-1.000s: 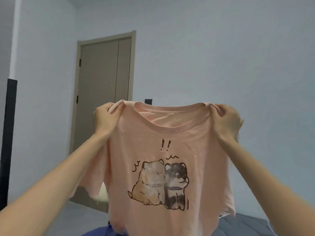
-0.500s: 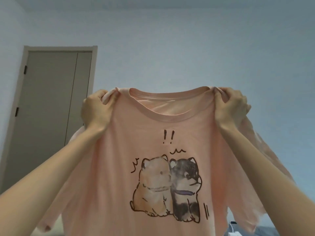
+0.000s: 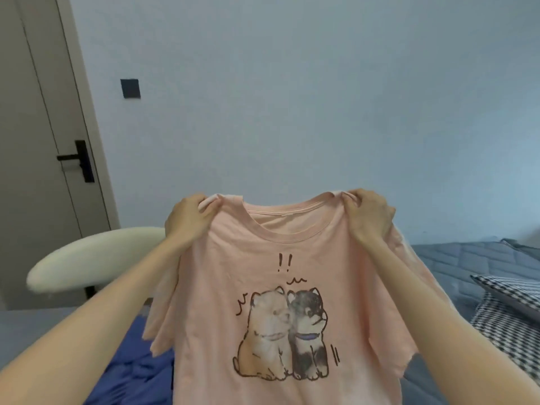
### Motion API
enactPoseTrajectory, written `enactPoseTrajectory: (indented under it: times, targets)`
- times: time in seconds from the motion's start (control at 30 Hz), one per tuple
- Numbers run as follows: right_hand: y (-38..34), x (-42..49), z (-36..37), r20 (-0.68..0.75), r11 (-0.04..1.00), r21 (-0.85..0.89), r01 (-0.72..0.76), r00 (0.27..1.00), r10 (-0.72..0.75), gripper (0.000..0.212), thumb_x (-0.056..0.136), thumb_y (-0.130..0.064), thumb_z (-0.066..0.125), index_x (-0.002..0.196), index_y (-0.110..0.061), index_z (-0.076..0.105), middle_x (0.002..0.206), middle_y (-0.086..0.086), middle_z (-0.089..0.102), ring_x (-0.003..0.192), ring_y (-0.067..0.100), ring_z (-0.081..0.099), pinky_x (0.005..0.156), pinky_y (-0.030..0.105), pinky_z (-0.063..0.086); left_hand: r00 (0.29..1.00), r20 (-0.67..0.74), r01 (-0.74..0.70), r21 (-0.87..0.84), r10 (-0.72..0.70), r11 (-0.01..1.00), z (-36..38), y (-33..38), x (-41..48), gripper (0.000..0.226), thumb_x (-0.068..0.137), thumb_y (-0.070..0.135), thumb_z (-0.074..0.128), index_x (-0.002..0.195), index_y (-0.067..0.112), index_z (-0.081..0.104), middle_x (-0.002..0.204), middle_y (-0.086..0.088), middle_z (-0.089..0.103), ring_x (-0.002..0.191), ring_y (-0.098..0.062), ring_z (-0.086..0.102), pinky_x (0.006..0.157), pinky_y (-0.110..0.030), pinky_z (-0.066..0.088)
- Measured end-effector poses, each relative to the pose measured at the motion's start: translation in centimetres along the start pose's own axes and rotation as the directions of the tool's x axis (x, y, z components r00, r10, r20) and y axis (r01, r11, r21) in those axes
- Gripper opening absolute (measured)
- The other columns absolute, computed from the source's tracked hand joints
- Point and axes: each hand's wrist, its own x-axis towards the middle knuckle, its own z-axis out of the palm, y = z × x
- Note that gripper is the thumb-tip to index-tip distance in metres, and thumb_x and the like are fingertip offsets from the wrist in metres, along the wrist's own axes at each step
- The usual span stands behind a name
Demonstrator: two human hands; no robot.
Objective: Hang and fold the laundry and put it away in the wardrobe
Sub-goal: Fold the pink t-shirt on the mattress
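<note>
A pink T-shirt [image 3: 292,247] with a print of two cartoon dogs hangs in the air in front of me, its front side towards me. My left hand [image 3: 187,220] is shut on its left shoulder seam. My right hand [image 3: 369,217] is shut on its right shoulder seam. The collar stretches between both hands. Both short sleeves droop at the sides, and the hem runs out of the bottom of the view.
A grey-blue quilted bed [image 3: 455,258] lies behind the shirt, with a blue cloth [image 3: 137,372] at lower left and a black-and-white checked cloth [image 3: 508,314] at right. A white rounded chair back [image 3: 93,255] stands left, before a grey door [image 3: 38,135].
The view has tilted down and swung right, so the shirt and both hands now sit lower, and the bed, chair and door handle have come into sight. Both grips are unchanged.
</note>
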Motion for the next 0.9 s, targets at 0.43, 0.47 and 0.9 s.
enactPoseTrajectory:
  times: [0.43,0.47,0.9]
  targets:
    - [8.9,-1.0,13.0,0.239,0.988,-0.131,-0.083,0.965,0.112,0.025,0.093,-0.035,0.048,0.100,-0.024,0.069,0.099,0.003,0.071,0.102,0.026,0.058,0.089,0.037,0.029,0.947,0.283,0.142,0.051,-0.151,0.988,15.8,-8.4,1.9,0.033,0.099,0.037,0.039,0.069,0.022,0.037,0.069,0.004,0.046,0.075,-0.024,0.045,0.053,-0.031,0.026]
    - [9.4,-1.1,14.1,0.239,0.986,-0.139,-0.086,0.964,0.118,0.024,0.093,-0.035,0.048,0.099,-0.024,0.068,0.097,0.003,0.070,0.101,0.027,0.058,0.087,0.037,0.028,0.943,0.291,0.154,0.056,-0.164,0.986,16.8,-8.9,2.0,0.034,0.099,0.036,0.039,0.069,0.020,0.037,0.071,0.001,0.047,0.077,-0.026,0.045,0.055,-0.031,0.027]
    - [14.0,-2.2,24.2,0.222,0.937,-0.335,-0.096,0.959,0.178,0.029,0.091,-0.034,0.044,0.101,-0.023,0.070,0.095,0.007,0.067,0.100,0.030,0.052,0.090,0.039,0.029,0.758,0.477,0.587,-0.203,-0.444,0.784,27.2,-13.2,2.4,0.014,0.097,0.024,0.038,0.104,0.021,0.050,0.094,-0.009,0.071,0.084,-0.029,0.067,0.082,-0.042,0.054]
